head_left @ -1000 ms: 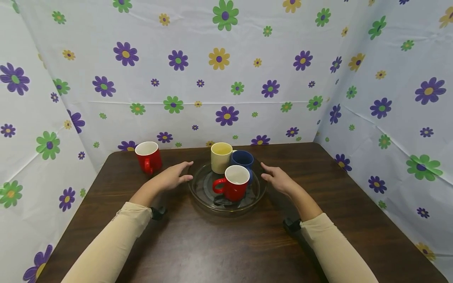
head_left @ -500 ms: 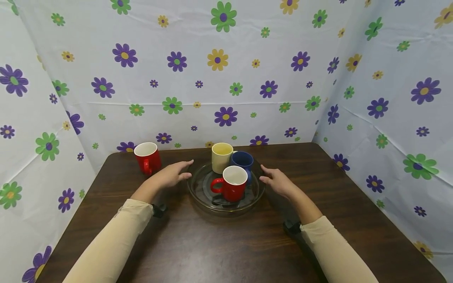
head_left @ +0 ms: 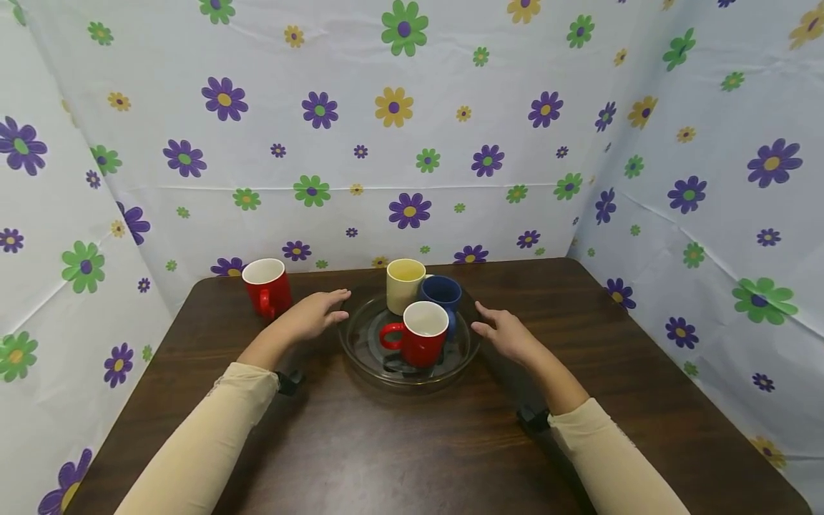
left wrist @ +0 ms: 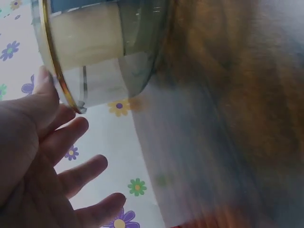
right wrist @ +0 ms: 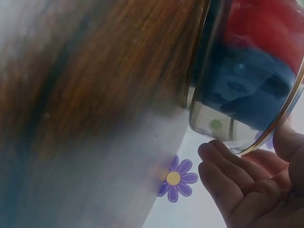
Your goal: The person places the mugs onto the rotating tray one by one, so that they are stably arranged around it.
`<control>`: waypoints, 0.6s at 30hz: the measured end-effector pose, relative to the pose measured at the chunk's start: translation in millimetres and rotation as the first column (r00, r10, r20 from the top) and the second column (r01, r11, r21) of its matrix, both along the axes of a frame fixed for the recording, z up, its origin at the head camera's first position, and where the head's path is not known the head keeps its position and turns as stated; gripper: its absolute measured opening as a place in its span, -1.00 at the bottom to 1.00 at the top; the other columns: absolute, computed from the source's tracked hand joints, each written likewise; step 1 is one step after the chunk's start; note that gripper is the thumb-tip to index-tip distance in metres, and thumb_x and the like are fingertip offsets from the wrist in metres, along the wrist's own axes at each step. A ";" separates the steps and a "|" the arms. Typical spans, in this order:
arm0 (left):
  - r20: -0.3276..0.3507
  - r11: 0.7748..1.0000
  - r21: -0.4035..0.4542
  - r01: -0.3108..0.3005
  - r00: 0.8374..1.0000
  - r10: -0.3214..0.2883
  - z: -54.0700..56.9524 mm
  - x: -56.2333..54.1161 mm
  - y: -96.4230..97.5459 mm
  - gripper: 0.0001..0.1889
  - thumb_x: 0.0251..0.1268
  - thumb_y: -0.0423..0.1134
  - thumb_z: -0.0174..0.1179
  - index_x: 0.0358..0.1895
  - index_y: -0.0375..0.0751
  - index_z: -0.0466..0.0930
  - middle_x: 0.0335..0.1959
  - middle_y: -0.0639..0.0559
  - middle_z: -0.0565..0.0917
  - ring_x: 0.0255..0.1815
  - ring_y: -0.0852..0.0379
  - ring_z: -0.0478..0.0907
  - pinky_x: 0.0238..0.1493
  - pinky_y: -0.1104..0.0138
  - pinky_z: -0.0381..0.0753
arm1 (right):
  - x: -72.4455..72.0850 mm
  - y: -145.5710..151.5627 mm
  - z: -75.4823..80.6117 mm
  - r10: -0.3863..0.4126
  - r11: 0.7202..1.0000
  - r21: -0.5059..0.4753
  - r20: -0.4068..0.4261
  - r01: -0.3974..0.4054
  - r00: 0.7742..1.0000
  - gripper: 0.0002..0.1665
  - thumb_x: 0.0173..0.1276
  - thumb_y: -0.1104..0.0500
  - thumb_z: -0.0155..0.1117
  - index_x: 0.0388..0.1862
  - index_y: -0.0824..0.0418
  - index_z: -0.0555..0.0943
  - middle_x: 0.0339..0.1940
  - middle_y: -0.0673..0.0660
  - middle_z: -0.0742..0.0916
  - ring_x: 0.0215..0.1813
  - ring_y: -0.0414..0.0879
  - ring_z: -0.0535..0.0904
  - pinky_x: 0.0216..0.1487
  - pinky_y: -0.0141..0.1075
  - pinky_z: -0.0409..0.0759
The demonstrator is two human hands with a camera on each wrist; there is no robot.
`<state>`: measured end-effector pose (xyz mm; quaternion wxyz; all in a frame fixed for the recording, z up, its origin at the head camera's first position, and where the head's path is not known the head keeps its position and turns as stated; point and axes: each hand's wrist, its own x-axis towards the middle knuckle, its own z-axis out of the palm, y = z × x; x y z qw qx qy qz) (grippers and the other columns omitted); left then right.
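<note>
In the head view, a clear glass baking dish [head_left: 376, 372] holds a red mug [head_left: 421, 350], a yellow mug [head_left: 402, 290] and a blue mug [head_left: 440, 287]. My left hand [head_left: 312, 315] is at its left side, fingers extended and thumb tip at the rim. In the left wrist view the thumb [left wrist: 45, 83] meets the gold-looking rim [left wrist: 57, 71], with the other fingers spread apart. Across the dish, my right hand [head_left: 511, 335] touches the right side. The right wrist view shows its fingers [right wrist: 228, 180] loosely bent at the glass wall [right wrist: 209, 121].
Another red mug [head_left: 267, 290] stands on the dark wooden table [head_left: 412, 450], just beyond the left forearm. White sheets with printed flowers [head_left: 412, 143] enclose the back and both sides.
The dish has turned slightly: its red mug has shifted left while the yellow mug has shifted right. Both hands stay at its sides. The head view has shifted a little.
</note>
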<state>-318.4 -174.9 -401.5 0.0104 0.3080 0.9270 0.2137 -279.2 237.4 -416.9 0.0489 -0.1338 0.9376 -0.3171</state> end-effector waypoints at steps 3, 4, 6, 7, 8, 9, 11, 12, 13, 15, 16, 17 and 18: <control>-0.015 1.000 0.001 -0.013 1.000 0.013 -0.2 5.2 -1.8 -0.43 0.46 -0.18 0.22 0.37 -0.50 0.40 0.36 -0.44 0.45 0.38 -0.39 0.40 0.42 -0.18 0.30 | -2.0 -1.6 0.0 -0.002 1.000 0.010 -0.013 0.003 1.000 -0.31 0.61 0.08 0.11 0.57 0.34 0.21 0.49 0.43 0.35 0.47 0.40 0.30 0.43 0.25 0.27; -0.012 1.000 -0.004 -0.022 1.000 0.022 0.6 6.7 -1.8 -0.42 0.46 -0.16 0.23 0.38 -0.49 0.40 0.36 -0.43 0.46 0.38 -0.39 0.40 0.42 -0.18 0.30 | -2.8 -1.7 0.2 -0.006 1.000 0.012 -0.018 0.006 1.000 -0.32 0.61 0.09 0.10 0.57 0.34 0.22 0.49 0.43 0.36 0.46 0.40 0.31 0.43 0.25 0.28; -0.001 0.999 -0.013 -0.044 0.999 0.044 2.0 10.4 -1.6 -0.40 0.45 -0.13 0.24 0.39 -0.47 0.40 0.38 -0.39 0.46 0.40 -0.39 0.38 0.43 -0.19 0.29 | -5.0 -2.2 0.0 -0.011 1.000 0.016 -0.031 0.011 0.999 -0.34 0.62 0.10 0.09 0.57 0.32 0.23 0.46 0.44 0.39 0.45 0.40 0.33 0.43 0.25 0.28; 0.003 0.998 -0.023 -0.057 0.998 0.057 2.8 12.5 -1.5 -0.39 0.44 -0.11 0.24 0.39 -0.45 0.40 0.38 -0.38 0.46 0.41 -0.39 0.37 0.43 -0.19 0.29 | -6.3 -2.7 -0.4 -0.010 1.000 0.017 -0.034 0.011 0.999 -0.34 0.62 0.10 0.09 0.57 0.31 0.24 0.45 0.44 0.40 0.44 0.40 0.34 0.42 0.25 0.29; 0.008 0.997 -0.033 -0.071 0.997 0.071 3.1 14.0 -0.8 -0.38 0.44 -0.09 0.25 0.40 -0.44 0.40 0.38 -0.36 0.47 0.41 -0.38 0.36 0.43 -0.19 0.29 | -7.3 -2.7 -0.8 -0.009 1.000 0.022 -0.040 0.010 0.999 -0.35 0.62 0.10 0.08 0.56 0.31 0.25 0.43 0.44 0.43 0.43 0.41 0.35 0.42 0.26 0.29; 0.013 0.996 -0.041 -0.082 0.997 0.082 3.8 15.5 -0.1 -0.37 0.44 -0.07 0.25 0.40 -0.43 0.40 0.37 -0.35 0.48 0.41 -0.38 0.36 0.42 -0.19 0.29 | -8.4 -2.8 -1.1 -0.010 1.000 0.023 -0.042 0.011 0.999 -0.36 0.62 0.09 0.08 0.56 0.30 0.25 0.40 0.44 0.47 0.42 0.41 0.37 0.41 0.26 0.30; 0.016 0.993 -0.055 -0.105 0.994 0.106 3.9 18.4 1.3 -0.35 0.43 -0.04 0.26 0.41 -0.40 0.41 0.36 -0.33 0.50 0.41 -0.36 0.38 0.42 -0.18 0.31 | -10.6 -2.9 -2.0 -0.010 1.000 0.028 -0.050 0.012 0.999 -0.37 0.63 0.09 0.06 0.57 0.28 0.26 0.33 0.44 0.55 0.39 0.41 0.42 0.40 0.27 0.31; 0.015 0.991 -0.060 -0.117 0.993 0.118 4.1 19.8 1.9 -0.35 0.41 -0.02 0.27 0.40 -0.39 0.42 0.35 -0.32 0.52 0.40 -0.35 0.39 0.41 -0.18 0.33 | -11.6 -2.9 -2.5 -0.011 0.999 0.031 -0.059 0.012 0.998 -0.38 0.64 0.09 0.05 0.57 0.27 0.27 0.28 0.43 0.60 0.37 0.40 0.45 0.39 0.27 0.32; 0.013 0.990 -0.061 -0.127 0.992 0.128 4.1 21.2 2.4 -0.34 0.40 -0.01 0.29 0.40 -0.38 0.44 0.34 -0.31 0.53 0.39 -0.33 0.41 0.40 -0.17 0.34 | -12.7 -2.7 -3.1 -0.015 0.999 0.031 -0.066 0.017 0.998 -0.38 0.64 0.08 0.05 0.57 0.26 0.28 0.24 0.43 0.63 0.35 0.39 0.47 0.39 0.27 0.33; 0.010 0.988 -0.054 -0.144 0.989 0.145 4.0 23.7 3.3 -0.34 0.36 0.00 0.32 0.38 -0.38 0.46 0.32 -0.30 0.56 0.37 -0.32 0.45 0.39 -0.16 0.37 | -14.3 -1.8 -3.7 -0.025 0.999 0.027 -0.077 0.028 0.997 -0.40 0.65 0.08 0.03 0.56 0.23 0.30 0.17 0.41 0.68 0.31 0.36 0.53 0.39 0.27 0.35; 0.008 0.987 -0.047 -0.152 0.988 0.152 3.2 24.4 3.7 -0.33 0.35 0.00 0.33 0.37 -0.38 0.47 0.30 -0.29 0.57 0.35 -0.30 0.47 0.38 -0.15 0.38 | -14.8 -1.2 -3.9 -0.027 0.999 0.028 -0.087 0.029 0.996 -0.41 0.65 0.09 0.03 0.56 0.23 0.31 0.16 0.40 0.69 0.29 0.35 0.55 0.38 0.27 0.35; 0.004 0.987 -0.038 -0.159 0.987 0.159 2.5 25.3 4.0 -0.33 0.33 0.01 0.35 0.36 -0.38 0.49 0.29 -0.29 0.58 0.34 -0.29 0.48 0.37 -0.14 0.40 | -15.0 -0.5 -3.8 -0.031 0.999 0.026 -0.092 0.034 0.995 -0.42 0.65 0.09 0.03 0.55 0.22 0.32 0.14 0.39 0.70 0.28 0.34 0.56 0.38 0.27 0.36; 0.004 0.985 -0.030 -0.170 0.985 0.171 1.9 26.2 4.4 -0.32 0.30 0.01 0.37 0.35 -0.38 0.50 0.28 -0.27 0.59 0.33 -0.28 0.50 0.37 -0.13 0.41 | -15.1 0.2 -3.7 -0.030 0.999 0.027 -0.099 0.033 0.995 -0.43 0.65 0.09 0.03 0.55 0.22 0.33 0.14 0.39 0.71 0.26 0.33 0.58 0.37 0.27 0.37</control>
